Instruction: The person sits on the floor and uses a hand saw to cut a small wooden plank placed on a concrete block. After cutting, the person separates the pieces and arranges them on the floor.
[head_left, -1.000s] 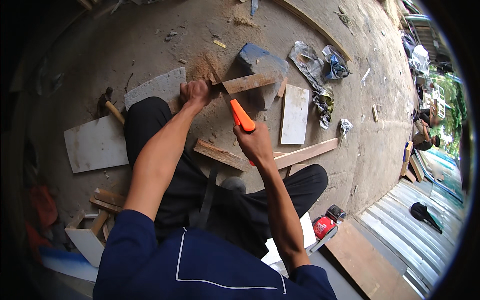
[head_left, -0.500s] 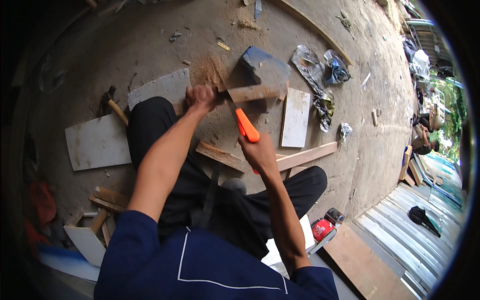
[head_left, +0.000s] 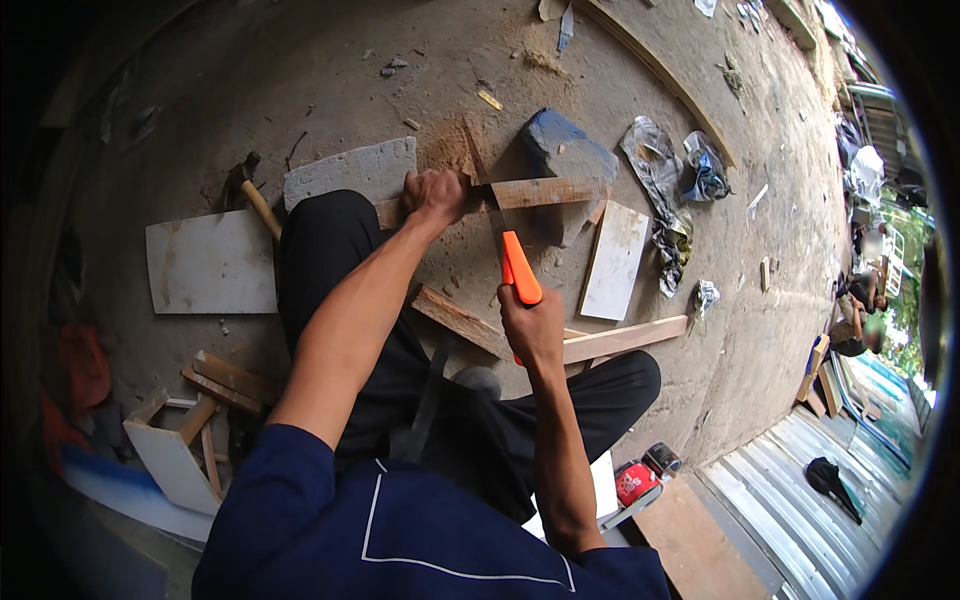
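My right hand [head_left: 532, 325] is closed around the orange handle [head_left: 520, 270] of a handsaw. Its thin blade [head_left: 501, 222] runs away from me and crosses a narrow wooden board [head_left: 555, 191]. Just left of the blade, my left hand [head_left: 437, 195] is closed on the same board, pressing it down; its fingertips are partly hidden. A blue-grey block [head_left: 575, 145] sits under the board's right part, and reddish sawdust [head_left: 450, 140] lies on the ground beyond the cut.
A hammer [head_left: 260, 205] and a white panel [head_left: 212, 265] lie left. Right are another white panel [head_left: 614, 262], crumpled plastic [head_left: 655, 170] and a wood strip [head_left: 630, 340]. A wood offcut [head_left: 458, 320] lies before my legs. People [head_left: 862, 300] are far right.
The view has swung, so the scene sits farther right. Against the board, the saw and my right hand have drawn slightly back toward me. My left hand stays on the board.
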